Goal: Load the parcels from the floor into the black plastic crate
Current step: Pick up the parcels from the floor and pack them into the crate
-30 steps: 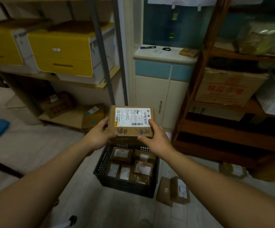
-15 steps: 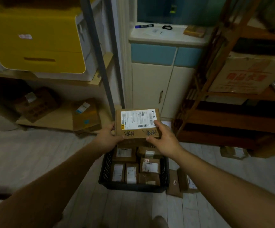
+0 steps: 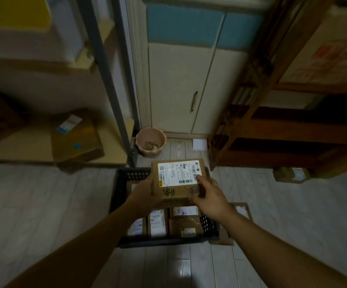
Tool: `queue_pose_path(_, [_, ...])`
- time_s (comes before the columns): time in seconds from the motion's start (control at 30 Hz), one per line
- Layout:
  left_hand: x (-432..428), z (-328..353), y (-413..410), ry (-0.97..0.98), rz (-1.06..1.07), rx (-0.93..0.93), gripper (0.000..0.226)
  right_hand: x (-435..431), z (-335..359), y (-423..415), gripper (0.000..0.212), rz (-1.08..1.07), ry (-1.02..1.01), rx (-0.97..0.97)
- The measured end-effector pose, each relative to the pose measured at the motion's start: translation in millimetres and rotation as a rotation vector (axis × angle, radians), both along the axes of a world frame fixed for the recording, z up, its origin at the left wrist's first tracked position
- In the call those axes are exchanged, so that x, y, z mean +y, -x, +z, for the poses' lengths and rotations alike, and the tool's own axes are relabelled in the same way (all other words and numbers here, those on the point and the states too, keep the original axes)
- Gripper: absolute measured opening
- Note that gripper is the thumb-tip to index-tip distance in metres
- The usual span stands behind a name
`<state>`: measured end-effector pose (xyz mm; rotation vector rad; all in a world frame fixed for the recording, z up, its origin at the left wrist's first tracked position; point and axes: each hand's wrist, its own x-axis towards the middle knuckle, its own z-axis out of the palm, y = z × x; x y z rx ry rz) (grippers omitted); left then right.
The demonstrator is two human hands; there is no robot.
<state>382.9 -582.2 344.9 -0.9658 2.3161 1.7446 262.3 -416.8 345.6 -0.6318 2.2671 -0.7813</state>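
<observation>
1. Gripping a labelled parcel point(image 3: 177, 175) from both sides: left hand point(image 3: 144, 193) curls round its left edge, right hand point(image 3: 209, 197) clasps its near right corner.
2. It is over the far half of the black crate point(image 3: 168, 243); contact below unclear.
3. Near half holds small parcels point(image 3: 158, 224), edge to edge.
4. Just beside the crate's right wall lies a flat parcel point(image 3: 241, 210); floor point(image 3: 54, 204) planks show on its left.

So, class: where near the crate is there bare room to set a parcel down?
Bare floor lies left of the black crate and in front of it. The crate's near row is packed with parcels; floor parcels crowd its right side. The held parcel hides its far half.
</observation>
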Motion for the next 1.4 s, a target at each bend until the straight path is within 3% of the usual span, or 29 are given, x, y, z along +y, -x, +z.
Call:
queue_pose_path(0.3, [17,-263,40,0.013,-0.100,-0.103,0.051,15,-249,28,0.069,-0.008,-0.105,0.012])
queue_pose_path(0.47, [17,-333,59,0.016,-0.182,-0.111,0.048,18,-326,40,0.065,0.004,-0.121,0.055])
queue_pose_path(0.63, [12,-353,73,0.096,-0.201,-0.090,0.061,19,-354,57,0.069,0.013,-0.157,0.161])
queue_pose_path(0.8, [19,-345,76,0.100,-0.315,-0.117,0.066,26,-355,62,0.066,0.181,-0.334,0.472])
queue_pose_path(0.93, [29,-336,86,0.061,-0.351,-0.119,0.070,24,-358,69,0.080,0.261,-0.402,0.402])
queue_pose_path(1.1, [41,-350,86,0.013,-0.339,-0.132,0.100,30,-370,71,0.096,0.359,-0.470,0.410])
queue_pose_path(1.4, [30,-362,83,0.052,-0.272,-0.082,0.083,22,-373,62,0.068,0.368,-0.413,0.542])
